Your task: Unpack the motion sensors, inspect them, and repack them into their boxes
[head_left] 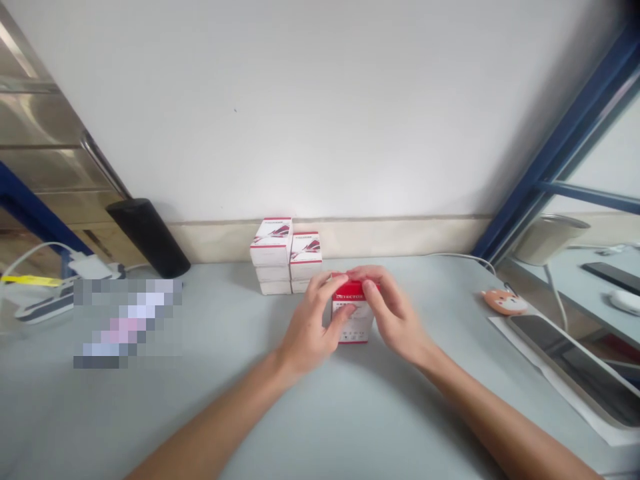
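A small white box with a red top, printed "DETECTOR" [353, 327], stands on the grey desk [320, 413] in front of me. My left hand [310, 327] grips its left side, and my right hand [395, 313] holds its right side. The fingertips of both hands meet on the red top, hiding much of the box. Just behind my hands stand two stacks of similar white boxes with red markings [286, 257], close to the wall.
A black cylinder [147, 237] lies at the far left, near a power strip [45, 307] and a pixelated patch [127, 323]. On the right are a small fox-faced orange object [505, 301] and a dark tablet [570, 367] on white paper. A blue window frame [565, 147] rises beyond.
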`<state>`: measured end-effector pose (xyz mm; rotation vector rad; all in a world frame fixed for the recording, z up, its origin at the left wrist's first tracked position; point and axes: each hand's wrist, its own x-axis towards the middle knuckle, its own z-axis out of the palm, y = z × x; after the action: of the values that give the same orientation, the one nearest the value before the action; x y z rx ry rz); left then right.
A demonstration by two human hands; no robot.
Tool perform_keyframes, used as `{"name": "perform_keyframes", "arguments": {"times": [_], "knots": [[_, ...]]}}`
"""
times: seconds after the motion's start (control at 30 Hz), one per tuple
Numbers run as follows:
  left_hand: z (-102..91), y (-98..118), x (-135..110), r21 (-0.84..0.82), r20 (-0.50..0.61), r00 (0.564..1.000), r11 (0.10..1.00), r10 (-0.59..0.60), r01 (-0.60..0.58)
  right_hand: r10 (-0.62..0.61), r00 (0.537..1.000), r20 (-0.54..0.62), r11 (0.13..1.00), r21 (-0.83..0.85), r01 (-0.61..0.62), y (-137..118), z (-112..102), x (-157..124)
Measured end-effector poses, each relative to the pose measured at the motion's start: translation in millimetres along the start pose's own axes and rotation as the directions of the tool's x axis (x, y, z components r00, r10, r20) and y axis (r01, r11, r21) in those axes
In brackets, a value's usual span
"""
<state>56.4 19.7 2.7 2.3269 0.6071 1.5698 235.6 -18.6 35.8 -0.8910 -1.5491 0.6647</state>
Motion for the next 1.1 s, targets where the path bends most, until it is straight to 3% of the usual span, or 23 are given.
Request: {"name": "perform_keyframes", "arguments": {"times": [0.2,0.33,0.43,0.6,0.7,0.77,0.83,0.9,0.97,1.03,1.1], "knots": [[-4.3,-0.2,1.8,0.043,0.03,0.999,0.999,0.013,-0.014,-0.016,1.0,-0.019,1.0,0.009,0.017,-3.1,1.2,0.5],[-3.1,-7.5,-0.8,0.012,0.009,0.999,0.999,0.047,-0.047,-0.086,0.994,0.067,0.994,-0.064,0.09,-0.5,-5.4,0.4],[-2.8,-12.2,-0.6,0.038,-0.011,1.0,0.999,0.007,-0.006,-0.157,0.981,0.115,0.977,-0.131,0.171,7.1,-8.1,0.5],[-0.8,-17.6,2.2,0.018,-0.026,0.998,0.998,-0.064,0.065,-0.19,0.98,0.059,0.957,-0.21,0.199,17.8,-4.9,1.9],[1.6,-21.0,4.9,-0.044,-0.145,0.976,0.987,-0.161,0.156,-0.108,0.99,0.089,0.972,-0.202,0.124,23.2,-5.1,2.6],[1.8,-22.6,7.8,-0.129,-0.291,0.921,0.964,-0.26,0.231,-0.003,0.986,0.166,0.985,-0.168,0.032,27.8,-6.6,2.6],[-1.1,-23.2,11.6,-0.193,-0.352,0.879,0.944,-0.321,0.268,0.066,0.97,0.236,0.991,-0.131,-0.035,32.5,-8.0,2.6],[-8.0,-23.2,15.6,-0.138,-0.343,0.898,0.96,-0.275,0.242,0.064,0.974,0.215,0.99,-0.135,-0.036,35.9,-8.9,3.2],[-18.6,-24.2,19.3,0.062,-0.362,0.922,0.984,-0.136,0.169,0.011,0.995,0.1,0.978,-0.206,0.01,37.0,-10.2,4.1],[-31.2,-27.5,22.2,0.292,-0.431,0.902,0.949,0.016,0.123,-0.077,0.996,-0.041,0.941,-0.333,0.059,35.1,-12.7,5.2],[-43.2,-34.3,24.2,0.407,-0.495,0.865,0.901,0.079,0.151,-0.184,0.971,-0.152,0.876,-0.473,0.091,30.3,-15.8,6.8]]}}
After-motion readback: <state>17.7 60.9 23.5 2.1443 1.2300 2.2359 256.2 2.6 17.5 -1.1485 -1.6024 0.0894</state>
